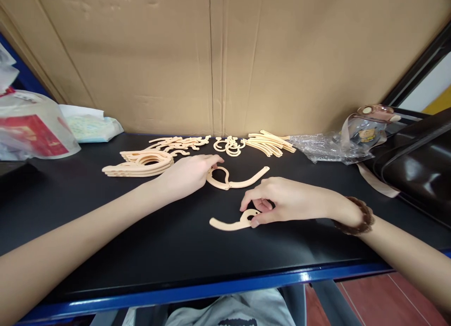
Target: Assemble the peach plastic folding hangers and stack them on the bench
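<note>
My left hand (pixel 188 174) rests on the black table, its fingertips pinching the ring end of a cream plastic hanger piece (pixel 239 180) that has a hook and one curved arm. My right hand (pixel 278 205) is curled, fingers pinching the ring end of a second curved cream arm piece (pixel 229 223) lying nearer to me. A brown bead bracelet (pixel 357 216) circles my right wrist.
Behind lie a stack of assembled cream hangers (pixel 141 164), loose hook pieces (pixel 230 146) and curved arms (pixel 269 143). Crumpled clear plastic (pixel 324 148) and a dark bag (pixel 419 168) sit right; plastic bags (pixel 31 128) left. A cardboard wall (pixel 225 58) backs the table (pixel 148 241).
</note>
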{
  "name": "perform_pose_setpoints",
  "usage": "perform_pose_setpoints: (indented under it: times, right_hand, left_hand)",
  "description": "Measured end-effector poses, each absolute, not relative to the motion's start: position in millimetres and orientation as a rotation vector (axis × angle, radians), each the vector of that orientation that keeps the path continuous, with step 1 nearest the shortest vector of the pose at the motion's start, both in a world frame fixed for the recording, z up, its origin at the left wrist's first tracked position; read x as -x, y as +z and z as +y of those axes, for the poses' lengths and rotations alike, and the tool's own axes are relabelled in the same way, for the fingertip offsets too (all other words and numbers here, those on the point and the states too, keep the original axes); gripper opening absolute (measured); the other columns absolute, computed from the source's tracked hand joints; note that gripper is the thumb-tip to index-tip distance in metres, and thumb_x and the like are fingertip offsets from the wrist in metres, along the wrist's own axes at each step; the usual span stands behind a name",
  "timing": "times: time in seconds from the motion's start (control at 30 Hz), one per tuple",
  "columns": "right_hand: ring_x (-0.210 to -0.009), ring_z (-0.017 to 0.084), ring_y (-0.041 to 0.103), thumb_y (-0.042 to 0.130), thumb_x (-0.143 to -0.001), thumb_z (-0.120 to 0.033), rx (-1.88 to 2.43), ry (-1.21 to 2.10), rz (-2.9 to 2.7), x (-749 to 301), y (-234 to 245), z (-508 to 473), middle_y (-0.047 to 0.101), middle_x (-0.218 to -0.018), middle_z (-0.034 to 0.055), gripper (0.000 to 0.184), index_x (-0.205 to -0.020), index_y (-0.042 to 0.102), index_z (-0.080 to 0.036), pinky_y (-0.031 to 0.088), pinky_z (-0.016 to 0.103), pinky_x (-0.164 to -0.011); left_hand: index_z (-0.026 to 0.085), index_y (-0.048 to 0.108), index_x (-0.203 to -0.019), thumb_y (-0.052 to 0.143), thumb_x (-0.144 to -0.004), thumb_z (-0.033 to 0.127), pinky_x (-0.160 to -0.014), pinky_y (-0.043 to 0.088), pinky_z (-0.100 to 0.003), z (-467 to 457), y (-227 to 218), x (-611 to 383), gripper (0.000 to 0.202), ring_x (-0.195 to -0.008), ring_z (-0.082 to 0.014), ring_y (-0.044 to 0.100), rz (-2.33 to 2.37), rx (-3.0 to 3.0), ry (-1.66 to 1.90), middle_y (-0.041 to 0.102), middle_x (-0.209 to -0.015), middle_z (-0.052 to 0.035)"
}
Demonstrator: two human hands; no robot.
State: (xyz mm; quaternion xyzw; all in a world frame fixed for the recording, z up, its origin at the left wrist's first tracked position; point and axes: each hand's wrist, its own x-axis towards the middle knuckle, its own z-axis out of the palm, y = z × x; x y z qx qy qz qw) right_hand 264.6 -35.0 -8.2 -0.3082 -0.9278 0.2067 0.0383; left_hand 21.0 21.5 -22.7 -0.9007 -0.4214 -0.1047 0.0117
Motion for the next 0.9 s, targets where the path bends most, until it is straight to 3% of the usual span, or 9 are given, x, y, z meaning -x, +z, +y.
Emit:
perform_pose_setpoints:
  times: [0.13,0.23,0.4,0.47,0.6,0.73,0.8,0.9]
  right_hand:
    - [-0.084,0.016,0.057,0.058,-0.089,-0.024,0.857,0.445,-2.890,-273,-6,-29,0.063,-0.089,0.0011,0.011,-0.097,0.066,-0.022,0.039,0.029,-0.077]
    - [-0.093,0.019,0.054,0.053,-0.088,-0.012,0.894,0.226,-2.861,-280,-8,-20,0.061,-0.098,0.0040,0.017,-0.087,0.067,-0.021,0.038,0.033,-0.083]
    - [-0.096,0.019,0.055,0.050,-0.082,-0.001,0.919,0.156,-2.769,-289,-16,-4,0.060,-0.105,0.0060,0.027,-0.069,0.065,-0.018,0.040,0.032,-0.083]
    - [-0.092,0.018,0.057,0.047,-0.081,0.000,0.946,0.174,-2.708,-291,-16,1,0.061,-0.102,0.0056,0.027,-0.070,0.064,-0.018,0.042,0.030,-0.080]
    - [-0.084,0.018,0.058,0.045,-0.082,-0.003,1.068,0.115,-2.620,-297,-10,4,0.064,-0.092,0.0039,0.024,-0.086,0.063,-0.019,0.043,0.029,-0.076]
    - [-0.094,0.021,0.060,0.046,-0.080,-0.003,1.127,0.084,-2.685,-306,-7,7,0.065,-0.104,0.0058,0.033,-0.104,0.063,-0.019,0.044,0.033,-0.083]
    - [-0.099,0.022,0.060,0.049,-0.083,-0.008,1.134,0.090,-2.725,-311,-8,11,0.064,-0.110,0.0070,0.031,-0.106,0.064,-0.020,0.044,0.035,-0.086]
    - [-0.095,0.021,0.060,0.053,-0.089,-0.022,1.120,0.167,-2.758,-315,-13,16,0.063,-0.108,0.0064,0.017,-0.098,0.067,-0.021,0.044,0.034,-0.083]
  left_hand:
    - [0.020,0.056,-0.121,0.035,-0.084,0.012,-0.071,0.048,-0.031,19,-15,-23,0.043,-0.083,-0.0214,0.066,-1.461,2.725,-0.288,0.071,-0.094,-0.0028]
    - [0.021,0.058,-0.118,0.034,-0.086,0.015,-0.067,0.046,-0.031,15,-15,-24,0.041,-0.076,-0.0218,0.065,-1.517,2.607,-0.306,0.071,-0.084,-0.0020]
    - [0.024,0.059,-0.120,0.039,-0.094,0.032,-0.080,0.044,-0.030,1,-23,-36,0.034,-0.100,-0.0202,0.060,-1.380,2.843,-0.604,0.065,-0.113,-0.0032]
    - [0.023,0.058,-0.121,0.044,-0.094,0.039,-0.084,0.041,-0.031,-8,-26,-43,0.035,-0.103,-0.0196,0.057,-1.206,3.005,-0.566,0.064,-0.113,-0.0030]
    - [0.023,0.067,-0.097,0.045,-0.095,0.039,-0.080,0.034,-0.031,-20,-25,-52,0.027,-0.093,-0.0173,0.057,-0.972,3.080,-0.478,0.068,-0.093,0.0012]
    - [0.020,0.066,-0.070,0.045,-0.094,0.041,-0.072,0.031,-0.031,-26,-21,-54,0.038,-0.068,-0.0139,0.054,-1.023,3.030,-0.484,0.061,-0.065,0.0023]
    - [0.020,0.066,-0.071,0.049,-0.091,0.046,-0.071,0.032,-0.031,-29,-20,-54,0.037,-0.060,-0.0127,0.050,-1.058,3.034,-0.472,0.057,-0.057,0.0036]
    - [0.020,0.066,-0.082,0.059,-0.080,0.060,-0.072,0.032,-0.031,-34,-19,-56,0.040,-0.063,-0.0154,0.051,-1.044,3.058,-0.453,0.057,-0.057,0.0040]
